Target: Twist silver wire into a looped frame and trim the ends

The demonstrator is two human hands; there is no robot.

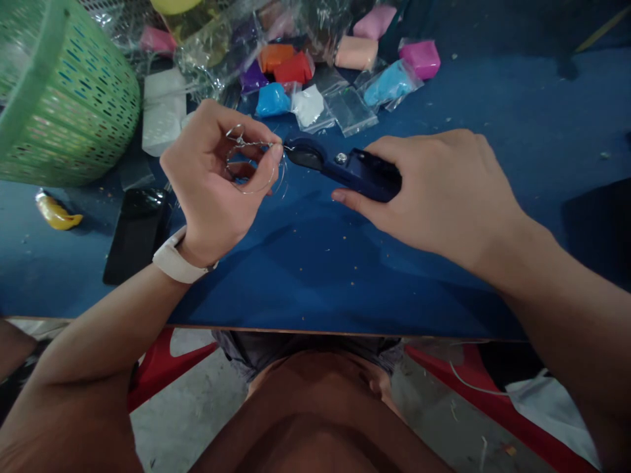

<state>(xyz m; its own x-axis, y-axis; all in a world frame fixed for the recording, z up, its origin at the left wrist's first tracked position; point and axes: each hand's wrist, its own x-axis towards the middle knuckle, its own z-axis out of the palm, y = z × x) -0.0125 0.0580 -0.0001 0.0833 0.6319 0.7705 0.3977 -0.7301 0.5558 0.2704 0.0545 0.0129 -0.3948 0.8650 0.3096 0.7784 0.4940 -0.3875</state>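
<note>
Thin silvery wire (256, 143), twisted along one part and looped at its left end, is pinched between the thumb and fingers of my left hand (217, 174). Loose curved strands hang below the twist. My right hand (438, 187) is wrapped round a dark blue hand tool (340, 165) with a round metal pivot. The tool's rounded head points left and meets the wire's right end beside my left fingertips. Whether its jaws are closed on the wire is too small to tell.
A green perforated basket (83, 112) stands at the far left, with a black phone (134, 233) and a yellow packet (58, 210) nearby. Colourful clay packets (296, 67) and plastic bags lie along the back. The blue table's front edge (305, 332) runs below my hands.
</note>
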